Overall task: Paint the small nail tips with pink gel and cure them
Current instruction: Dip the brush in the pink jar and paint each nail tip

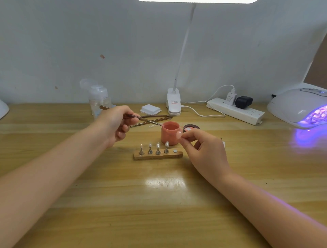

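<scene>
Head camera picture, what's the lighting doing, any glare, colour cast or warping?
Head view: the desk lamp's white head is blown out at the top edge; its glare patch sits on the wooden table; the curing lamp spills violet light onto the table and right forearm; wide-angle warping bows the table's back edge; the dispenser bottle looks soft.

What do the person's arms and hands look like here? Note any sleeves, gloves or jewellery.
Both forearms are bare up to the frame's edge, with no sleeves in view. The left hand and right hand wear no gloves, rings or watch that can be seen.
</scene>
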Tool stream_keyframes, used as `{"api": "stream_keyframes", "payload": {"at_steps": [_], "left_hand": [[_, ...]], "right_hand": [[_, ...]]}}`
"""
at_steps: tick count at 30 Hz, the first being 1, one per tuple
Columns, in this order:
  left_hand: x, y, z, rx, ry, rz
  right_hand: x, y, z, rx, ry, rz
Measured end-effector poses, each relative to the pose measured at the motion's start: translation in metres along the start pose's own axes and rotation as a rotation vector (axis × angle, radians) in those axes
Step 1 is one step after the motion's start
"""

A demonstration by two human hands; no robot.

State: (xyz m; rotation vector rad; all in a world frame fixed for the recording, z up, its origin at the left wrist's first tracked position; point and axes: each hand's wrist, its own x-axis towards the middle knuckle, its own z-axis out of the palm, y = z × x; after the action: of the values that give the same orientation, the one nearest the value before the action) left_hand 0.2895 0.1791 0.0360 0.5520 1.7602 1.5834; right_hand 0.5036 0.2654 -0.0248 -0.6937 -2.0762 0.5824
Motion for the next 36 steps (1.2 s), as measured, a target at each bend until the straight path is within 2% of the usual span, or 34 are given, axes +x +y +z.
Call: {"api": "stream_keyframes", "payload": {"at_steps": [2, 4, 6, 8, 16, 26, 31, 36], "left_hand": [[-0.004, -0.004, -0.002, -0.118, 0.052, 0.171], [-0.016, -0.014, -0.003, -0.151, 0.032, 0.457], [-0.036, -0.029, -0.004, -0.042, -0.037, 0.713], [-0.055, -0.043, -0.003, 0.084, -0.1, 0.841], [-0.082, -0.06, 0.011, 0.321, -0.164, 0.978], [-0.082, -0.066, 0.014, 0.367, -0.157, 0.966], [-0.086, -0.067, 0.014, 0.344, -0.175, 0.939], [-0.085, -0.067, 0.015, 0.28, -0.123, 0.946]], "right_hand": [[0.0, 0.001, 0.001, -0.002, 0.0, 0.005], [0.001, 0.001, 0.001, -0.002, 0.003, 0.011], [0.001, 0.002, 0.001, 0.004, 0.006, 0.016], [0.001, 0.002, 0.001, 0.013, 0.016, 0.026], [0.001, 0.004, 0.001, 0.014, 0.021, 0.032], [0.001, 0.004, 0.0, 0.023, 0.014, 0.024], [0.001, 0.004, 0.0, 0.024, 0.031, 0.02], [0.001, 0.004, 0.0, 0.03, 0.04, 0.006]]}}
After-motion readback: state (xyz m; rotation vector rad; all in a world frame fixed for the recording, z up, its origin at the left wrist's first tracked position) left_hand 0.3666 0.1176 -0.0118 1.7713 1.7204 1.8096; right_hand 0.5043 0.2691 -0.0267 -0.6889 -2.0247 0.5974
